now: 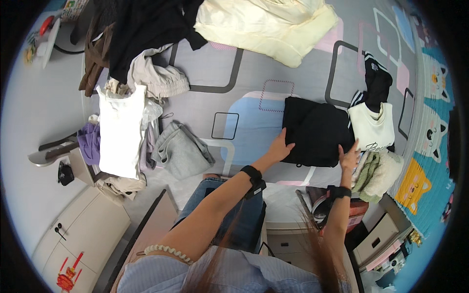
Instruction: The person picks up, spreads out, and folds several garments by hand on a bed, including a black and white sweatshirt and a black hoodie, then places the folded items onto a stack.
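Note:
A folded black garment (315,132) lies flat on the patterned bed sheet (249,128), in front of me and to the right. My left hand (280,147) touches its left edge, thumb and fingers apart. At its lower right corner rests my right hand (349,156), fingers spread, beside a folded white top with dark lettering (370,128). Neither hand clearly grips the cloth. Beyond the white top lies a black garment with white stripes (379,80). Just below the right hand's side is a fleecy cream and green pile (381,174).
A folded grey garment (181,150) lies left of centre, near a white tank top (121,132) on a clothes pile. Beige elastic-cuffed clothing (157,75), a black garment (150,33) and a pale yellow garment (267,27) lie farther back. A cat-patterned blue cloth (428,146) borders the right.

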{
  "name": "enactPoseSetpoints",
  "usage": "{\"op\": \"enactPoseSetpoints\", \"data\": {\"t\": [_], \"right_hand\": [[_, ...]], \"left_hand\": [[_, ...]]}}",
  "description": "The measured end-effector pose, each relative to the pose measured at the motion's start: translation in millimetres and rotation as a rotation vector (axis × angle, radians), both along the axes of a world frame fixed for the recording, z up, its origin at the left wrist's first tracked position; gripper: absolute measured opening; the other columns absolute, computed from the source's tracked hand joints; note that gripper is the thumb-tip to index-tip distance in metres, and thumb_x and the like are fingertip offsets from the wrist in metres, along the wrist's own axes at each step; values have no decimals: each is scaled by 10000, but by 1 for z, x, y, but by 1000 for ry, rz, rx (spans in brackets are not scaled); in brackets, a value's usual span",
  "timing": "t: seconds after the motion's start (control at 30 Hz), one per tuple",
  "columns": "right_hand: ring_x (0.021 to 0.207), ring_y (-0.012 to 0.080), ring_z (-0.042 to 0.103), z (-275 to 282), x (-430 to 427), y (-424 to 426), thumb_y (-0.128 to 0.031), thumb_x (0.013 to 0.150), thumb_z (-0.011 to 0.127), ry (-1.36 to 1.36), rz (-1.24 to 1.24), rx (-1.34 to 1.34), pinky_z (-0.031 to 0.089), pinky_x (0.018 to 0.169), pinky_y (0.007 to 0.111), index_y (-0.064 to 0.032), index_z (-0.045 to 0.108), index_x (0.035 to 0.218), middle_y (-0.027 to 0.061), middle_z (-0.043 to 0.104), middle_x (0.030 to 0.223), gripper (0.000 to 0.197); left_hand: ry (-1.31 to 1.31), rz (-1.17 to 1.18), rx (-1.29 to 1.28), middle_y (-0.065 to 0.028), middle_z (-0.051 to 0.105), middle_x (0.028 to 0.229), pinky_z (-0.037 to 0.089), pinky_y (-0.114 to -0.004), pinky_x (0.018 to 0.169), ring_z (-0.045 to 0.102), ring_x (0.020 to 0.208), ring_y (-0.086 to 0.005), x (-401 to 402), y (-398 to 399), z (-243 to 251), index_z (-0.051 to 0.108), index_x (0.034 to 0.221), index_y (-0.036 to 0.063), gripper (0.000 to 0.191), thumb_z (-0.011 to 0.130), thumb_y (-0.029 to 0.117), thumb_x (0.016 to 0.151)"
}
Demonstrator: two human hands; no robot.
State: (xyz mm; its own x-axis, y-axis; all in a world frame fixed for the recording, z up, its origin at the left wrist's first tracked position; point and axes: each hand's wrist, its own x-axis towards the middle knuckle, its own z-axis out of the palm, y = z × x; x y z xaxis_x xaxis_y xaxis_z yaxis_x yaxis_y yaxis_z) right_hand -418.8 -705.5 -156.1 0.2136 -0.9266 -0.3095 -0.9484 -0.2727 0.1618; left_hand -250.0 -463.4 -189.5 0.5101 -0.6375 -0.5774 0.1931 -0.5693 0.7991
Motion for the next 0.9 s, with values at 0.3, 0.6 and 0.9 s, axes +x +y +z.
{"op": "enactPoseSetpoints", "data": {"t": [0.3, 0.6, 0.9], "right_hand": [[1220, 608, 20, -13, 136, 154, -380, 768, 644, -125, 133, 554, 235, 874, 724, -430, 95, 1368, 194, -61, 1447, 814], [1215, 608, -63, -41, 149, 136, -194, 822, 591, -27, 41, 689, 222, 874, 734, -442, 54, 1362, 162, -167, 1438, 801], [1216, 600, -99, -52, 156, 152, -166, 821, 587, -1, 17, 606, 186, 892, 736, -447, 54, 1359, 153, -204, 1430, 808]], "left_hand": [[-663, 243, 81, -169, 562, 981, 395, -405, 859, 505, 961, -342, 232, 96, 42, 561, 979, 24, 209, 546, 88, 781], [-1355, 277, 415, -183, 318, 1342, 297, -423, 978, 332, 1154, -404, 494, 125, 76, 671, 955, 249, 236, 635, 222, 724], [-500, 571, 92, -110, 611, 1023, 417, -246, 795, 568, 859, -152, 539, 101, 70, 625, 966, -42, 304, 624, 225, 820]]}}
